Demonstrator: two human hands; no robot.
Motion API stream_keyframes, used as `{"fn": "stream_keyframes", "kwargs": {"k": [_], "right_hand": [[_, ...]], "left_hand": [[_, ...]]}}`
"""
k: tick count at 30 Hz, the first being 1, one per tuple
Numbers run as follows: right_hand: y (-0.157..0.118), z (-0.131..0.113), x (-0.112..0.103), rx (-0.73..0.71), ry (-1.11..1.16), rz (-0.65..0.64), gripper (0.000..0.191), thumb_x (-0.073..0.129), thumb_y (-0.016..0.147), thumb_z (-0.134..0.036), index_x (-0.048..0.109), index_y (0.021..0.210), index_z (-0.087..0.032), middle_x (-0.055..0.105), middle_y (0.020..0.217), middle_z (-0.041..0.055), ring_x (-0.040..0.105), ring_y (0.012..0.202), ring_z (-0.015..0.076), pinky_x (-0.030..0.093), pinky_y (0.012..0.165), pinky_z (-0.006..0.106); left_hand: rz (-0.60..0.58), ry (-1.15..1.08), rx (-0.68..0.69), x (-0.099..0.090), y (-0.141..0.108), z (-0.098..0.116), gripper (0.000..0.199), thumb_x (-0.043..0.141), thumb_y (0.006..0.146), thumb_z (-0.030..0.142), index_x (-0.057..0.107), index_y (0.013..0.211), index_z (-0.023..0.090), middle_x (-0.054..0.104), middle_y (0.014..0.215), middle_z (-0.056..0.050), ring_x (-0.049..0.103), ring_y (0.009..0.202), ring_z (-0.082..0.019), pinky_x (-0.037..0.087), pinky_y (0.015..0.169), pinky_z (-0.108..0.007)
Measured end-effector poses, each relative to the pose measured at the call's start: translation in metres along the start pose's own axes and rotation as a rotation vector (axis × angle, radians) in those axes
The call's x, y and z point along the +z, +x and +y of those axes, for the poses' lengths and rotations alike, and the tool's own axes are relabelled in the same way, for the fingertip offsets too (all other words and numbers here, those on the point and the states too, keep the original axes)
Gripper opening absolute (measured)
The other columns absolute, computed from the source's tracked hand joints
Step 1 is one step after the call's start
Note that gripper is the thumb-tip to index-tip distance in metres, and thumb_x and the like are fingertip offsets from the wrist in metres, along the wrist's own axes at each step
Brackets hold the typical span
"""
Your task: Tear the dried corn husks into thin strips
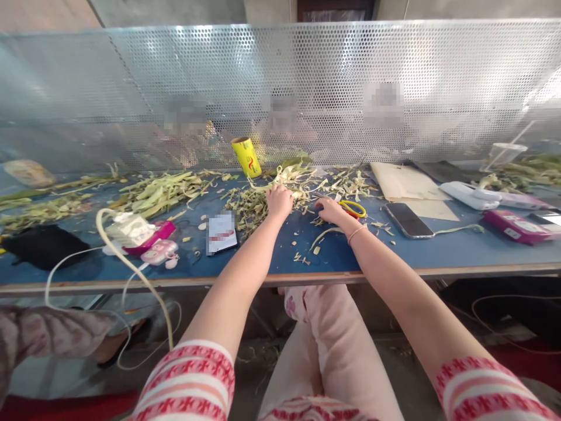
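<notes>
My left hand [279, 202] rests palm down on a heap of pale green, dried-looking leaf strips [249, 211], its fingers loosely spread over them. To its right, my right hand [332, 211] is low over the table, fingers curled inward. Whatever those fingers hold, if anything, is hidden. Scissors with yellow handles [358, 209] lie right beside that wrist; their blades are not visible. A thin pale strip [323, 235] and small scraps are on the blue tabletop below the right hand.
A yellow cardboard tube [246, 156] stands against the perforated metal screen [315, 88]. Left are another strip heap [164, 196], a phone-like device [221, 233], and a cabled pink-and-white object [146, 235]. Right are a black-screened phone [408, 220], beige paper [405, 182], and a magenta pack [517, 227].
</notes>
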State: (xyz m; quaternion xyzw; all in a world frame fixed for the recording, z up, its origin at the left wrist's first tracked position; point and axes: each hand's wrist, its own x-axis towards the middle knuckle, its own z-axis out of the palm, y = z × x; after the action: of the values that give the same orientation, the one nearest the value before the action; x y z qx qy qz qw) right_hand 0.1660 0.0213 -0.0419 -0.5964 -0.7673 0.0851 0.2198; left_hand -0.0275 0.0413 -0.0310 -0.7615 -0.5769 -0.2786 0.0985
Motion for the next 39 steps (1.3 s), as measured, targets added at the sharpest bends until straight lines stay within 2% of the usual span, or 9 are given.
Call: {"fn": "stream_keyframes", "kwargs": {"k": [3,8,11,17,21,25,29,35,39], "right_hand": [[0.004,0.003,0.0,0.024,0.024,-0.008,0.038,0.053,0.072,-0.007,0.07,0.104,-0.018,0.066,0.112,0.01,0.06,0.107,0.0212,0.048,0.093,0.029],[0.007,0.001,-0.001,-0.034,0.125,0.133,0.027,0.053,0.078,-0.012,0.07,0.099,-0.016,0.066,0.109,0.0101,0.061,0.101,0.0199,0.046,0.096,0.031],[0.005,-0.004,-0.001,-0.117,0.212,0.2,0.022,0.055,0.079,-0.016,0.068,0.097,-0.016,0.065,0.104,0.0094,0.06,0.098,0.0193,0.046,0.095,0.032],[-0.002,-0.02,-0.007,-0.213,0.338,0.297,0.022,0.064,0.079,-0.024,0.066,0.099,-0.018,0.064,0.101,0.0092,0.059,0.092,0.019,0.047,0.091,0.035],[-0.002,-0.026,-0.008,-0.186,0.364,0.337,0.025,0.066,0.077,-0.026,0.065,0.101,-0.017,0.064,0.104,0.0098,0.059,0.081,0.0164,0.05,0.084,0.032],[-0.002,-0.025,-0.009,-0.171,0.313,0.299,0.02,0.053,0.079,-0.011,0.068,0.091,-0.017,0.068,0.089,0.0061,0.06,0.082,0.0169,0.049,0.084,0.03],[-0.001,-0.022,-0.011,-0.067,0.358,0.266,0.017,0.055,0.077,-0.013,0.069,0.087,-0.017,0.07,0.081,0.0035,0.063,0.079,0.0172,0.049,0.083,0.032],[0.006,-0.018,-0.007,0.042,0.633,0.25,0.008,0.057,0.074,-0.016,0.064,0.077,-0.018,0.063,0.065,-0.0024,0.058,0.063,0.0126,0.049,0.068,0.027],[0.008,-0.02,-0.005,0.106,0.898,0.22,0.008,0.055,0.074,-0.011,0.061,0.074,-0.016,0.058,0.057,-0.0053,0.051,0.052,0.0077,0.043,0.057,0.02]], "left_hand": [[0.057,-0.115,-0.027,-0.008,0.002,0.0,0.023,0.053,0.085,0.028,0.074,0.08,0.021,0.068,0.105,-0.013,0.05,0.115,-0.034,0.035,0.097,-0.051],[0.163,-0.342,-0.151,-0.018,0.005,0.0,0.019,0.055,0.082,0.028,0.07,0.075,0.019,0.069,0.103,-0.011,0.056,0.107,-0.029,0.039,0.098,-0.044],[0.195,-0.463,-0.191,-0.02,0.007,0.0,0.015,0.057,0.079,0.026,0.066,0.069,0.018,0.067,0.091,-0.009,0.06,0.096,-0.025,0.042,0.093,-0.038],[0.21,-0.595,-0.124,-0.02,0.006,0.009,0.017,0.059,0.075,0.023,0.058,0.059,0.019,0.062,0.076,-0.005,0.059,0.086,-0.021,0.043,0.088,-0.033],[0.128,-0.675,-0.065,-0.021,0.001,0.022,0.014,0.059,0.076,0.021,0.058,0.062,0.019,0.062,0.076,-0.004,0.058,0.084,-0.019,0.045,0.083,-0.031],[-0.045,-0.765,-0.026,-0.022,-0.003,0.031,0.014,0.058,0.077,0.02,0.059,0.063,0.018,0.062,0.072,-0.002,0.058,0.076,-0.017,0.046,0.078,-0.031],[-0.158,-0.895,-0.068,-0.022,-0.007,0.037,0.006,0.062,0.075,0.015,0.059,0.07,0.017,0.062,0.07,-0.001,0.059,0.071,-0.015,0.048,0.08,-0.033],[-0.093,-0.907,-0.112,-0.017,-0.009,0.035,0.028,0.072,0.064,0.011,0.046,0.074,0.019,0.059,0.072,0.002,0.059,0.072,-0.013,0.048,0.076,-0.03],[-0.087,-0.958,-0.122,-0.01,-0.006,0.032,0.031,0.07,0.064,0.009,0.044,0.077,0.02,0.06,0.072,0.003,0.06,0.07,-0.012,0.047,0.073,-0.028]]}}
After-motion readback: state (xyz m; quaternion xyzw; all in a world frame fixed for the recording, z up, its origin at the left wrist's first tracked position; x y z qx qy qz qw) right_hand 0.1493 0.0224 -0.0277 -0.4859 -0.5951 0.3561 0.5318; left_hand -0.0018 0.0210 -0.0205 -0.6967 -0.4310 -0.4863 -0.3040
